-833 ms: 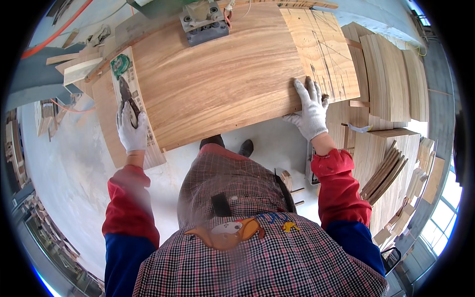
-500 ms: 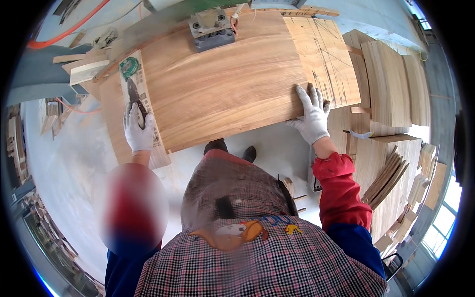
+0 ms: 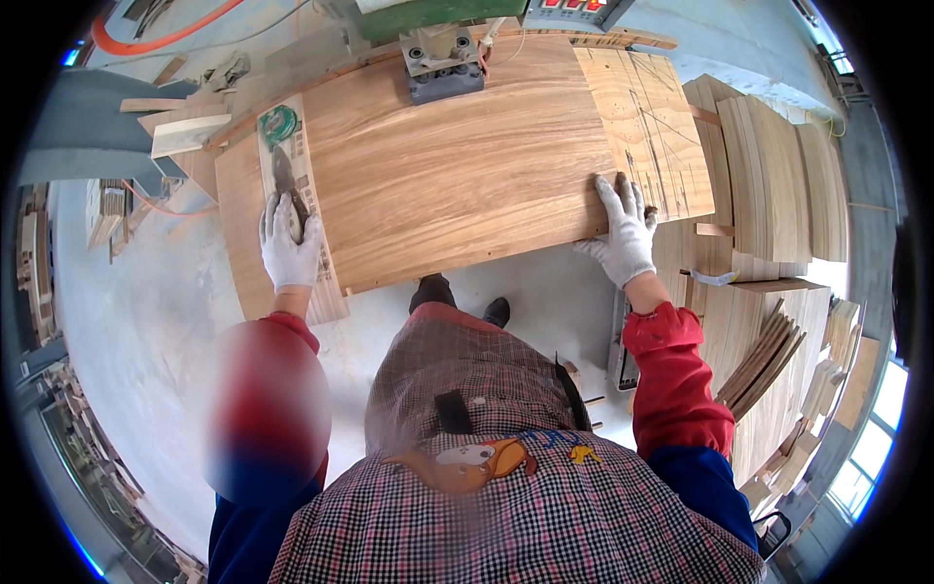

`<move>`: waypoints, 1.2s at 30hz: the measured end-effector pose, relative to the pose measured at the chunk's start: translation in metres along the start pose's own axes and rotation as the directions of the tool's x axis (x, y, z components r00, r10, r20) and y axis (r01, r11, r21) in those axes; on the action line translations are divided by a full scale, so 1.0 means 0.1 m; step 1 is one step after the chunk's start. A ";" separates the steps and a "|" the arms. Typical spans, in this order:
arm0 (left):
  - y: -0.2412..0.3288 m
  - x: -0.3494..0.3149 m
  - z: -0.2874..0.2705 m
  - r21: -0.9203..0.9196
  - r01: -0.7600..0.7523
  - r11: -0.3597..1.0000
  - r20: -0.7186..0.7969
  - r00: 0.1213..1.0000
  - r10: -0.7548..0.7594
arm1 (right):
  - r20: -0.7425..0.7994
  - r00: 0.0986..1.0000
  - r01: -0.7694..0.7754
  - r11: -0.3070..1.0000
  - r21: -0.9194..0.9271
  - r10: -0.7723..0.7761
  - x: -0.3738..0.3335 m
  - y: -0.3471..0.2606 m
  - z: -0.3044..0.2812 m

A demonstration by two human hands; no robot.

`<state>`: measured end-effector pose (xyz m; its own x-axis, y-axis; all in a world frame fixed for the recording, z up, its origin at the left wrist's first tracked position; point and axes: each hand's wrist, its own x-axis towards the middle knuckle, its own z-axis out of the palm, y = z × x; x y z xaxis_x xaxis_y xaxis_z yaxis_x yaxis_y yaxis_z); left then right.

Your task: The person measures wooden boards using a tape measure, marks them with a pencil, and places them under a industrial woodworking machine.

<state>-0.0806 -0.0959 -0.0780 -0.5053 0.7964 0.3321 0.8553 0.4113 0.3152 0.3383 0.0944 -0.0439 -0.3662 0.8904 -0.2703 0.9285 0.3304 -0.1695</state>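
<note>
My left hand (image 3: 289, 243), in a white glove, lies with fingers stretched over the pale printed strip (image 3: 324, 282) at the left of a wide wooden panel (image 3: 448, 165). A dark, narrow tool with a pointed end (image 3: 282, 170) lies between its fingers and thumb; its exact kind is unclear. Above the tool sits a round green object (image 3: 278, 124), like a tape roll. My right hand (image 3: 628, 238), gloved with darkened fingertips, rests spread on the panel's near right edge, beside a lighter board (image 3: 662, 136) marked with dark lines.
A metal block (image 3: 446, 83) of a green machine (image 3: 428, 15) stands over the panel's far edge. A control box (image 3: 574, 12) with red switches is behind. Stacked wooden boards (image 3: 769, 185) rise at the right. An orange hose (image 3: 146, 44) curves at far left.
The view has shifted, so panel, machine and hands appear slightly farther right, and more of the control box shows. Both hands keep nearly the same places on the panel.
</note>
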 end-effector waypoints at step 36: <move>-0.14 -0.02 0.14 -0.005 -0.007 1.000 -0.046 0.999 0.007 | 0.059 0.783 -0.077 0.002 0.997 0.620 -1.41 0.28 1.14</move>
<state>-0.0901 -0.0975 -0.0958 -0.5040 0.7781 0.3750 0.8584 0.4031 0.3173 0.4090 -0.0575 -0.1189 0.2851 0.8832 -0.3723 -0.0313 -0.3796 -0.9246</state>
